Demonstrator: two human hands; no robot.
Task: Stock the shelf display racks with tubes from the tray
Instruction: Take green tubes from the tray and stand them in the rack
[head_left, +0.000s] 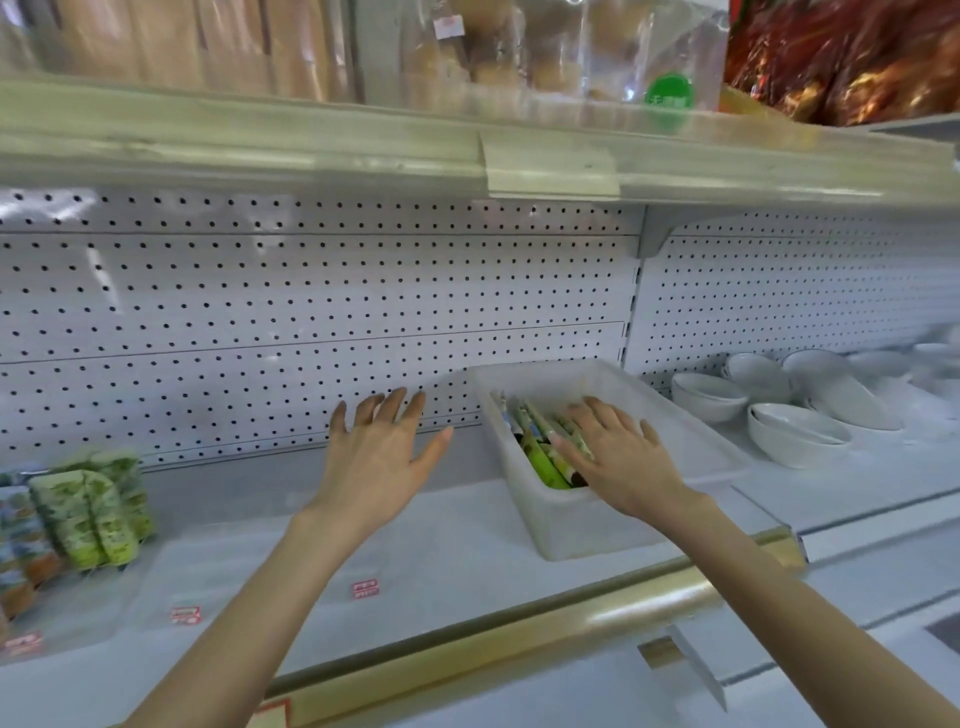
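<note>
- Your right grip is down in the white tray, fingers laid straight across the tubes. It touches them, and I see nothing curled round one.
- Your left grip hovers released with its fingers spread. It holds nothing, above the shelf and in front of the pegboard.
- The tubes lie heaped lengthwise along the tray's left side, green and patterned. The tray itself sits on the shelf, right of centre.
- Expect them to be light and a little squashy, I'd judge, with glossy skins that may slide against each other.
- Take one round the middle of its body with your thumb underneath, not by an end.
- A heap like that can shift as one comes out, so pick from the top layer.
- At far left, the clear display rack has green stocked tubes standing in it, leaning slightly. That looks like your destination, well apart from the tray.
- On writing: the red tags sit at the front of the shelf, too blurred to read.
- The green sticker on a bag on the shelf above has characters, but they are not legible.
- No brand can be read on the tubes themselves.
</note>
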